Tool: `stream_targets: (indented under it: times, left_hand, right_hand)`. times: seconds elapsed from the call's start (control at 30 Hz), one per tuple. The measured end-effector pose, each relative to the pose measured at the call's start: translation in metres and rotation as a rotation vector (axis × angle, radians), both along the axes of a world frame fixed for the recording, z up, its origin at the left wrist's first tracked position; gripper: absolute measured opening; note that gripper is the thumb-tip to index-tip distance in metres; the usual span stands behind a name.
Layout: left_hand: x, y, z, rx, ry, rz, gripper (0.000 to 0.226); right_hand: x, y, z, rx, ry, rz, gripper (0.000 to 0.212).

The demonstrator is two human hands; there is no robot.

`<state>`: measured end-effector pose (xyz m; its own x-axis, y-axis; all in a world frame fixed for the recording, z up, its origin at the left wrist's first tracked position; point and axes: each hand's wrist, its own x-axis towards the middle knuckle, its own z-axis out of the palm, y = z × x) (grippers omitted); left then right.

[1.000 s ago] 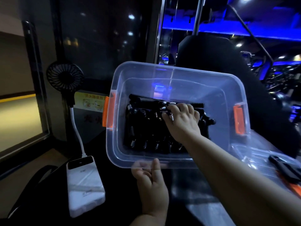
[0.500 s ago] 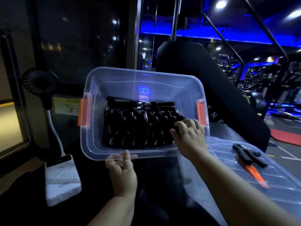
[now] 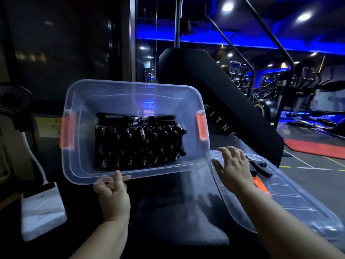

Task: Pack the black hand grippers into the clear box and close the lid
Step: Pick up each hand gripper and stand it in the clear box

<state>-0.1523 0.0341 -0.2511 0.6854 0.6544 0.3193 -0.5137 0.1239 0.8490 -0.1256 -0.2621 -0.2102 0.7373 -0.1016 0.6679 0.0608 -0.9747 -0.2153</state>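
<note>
Many black hand grippers (image 3: 138, 143) lay packed in the clear box (image 3: 130, 86), its near rim pinched by the left hand's (image 3: 113, 195) curled fingers, while just beyond the right hand's (image 3: 233, 169) spread, empty fingers a black-and-orange tool (image 3: 260, 168) sat on the unfitted lid (image 3: 291, 208), so closing remained.

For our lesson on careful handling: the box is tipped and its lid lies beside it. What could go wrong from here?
1. Only the left hand holds the tipped box, by its near rim. It could slip, and the grippers could slide out of their rows.
2. A tool lies on the lid. If the right hand lifts the lid, the tool may fall off.
</note>
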Motion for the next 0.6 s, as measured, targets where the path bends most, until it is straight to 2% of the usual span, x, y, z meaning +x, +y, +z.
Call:
stream_targets:
  times: [0.17,0.4,0.6]
  left_hand:
    - [0.003,-0.001,-0.002,0.007,-0.003,0.013,0.024]
    - [0.01,0.001,-0.005,0.004,-0.021,0.011,0.023]
    - [0.009,0.0,-0.004,0.002,-0.029,0.018,0.023]
  right_hand:
    - [0.004,-0.039,-0.008,0.107,0.315,-0.208,0.056]
    - [0.012,-0.069,-0.027,0.253,0.585,-0.325,0.063]
    - [0.013,-0.067,-0.025,0.302,0.612,-0.377,0.067]
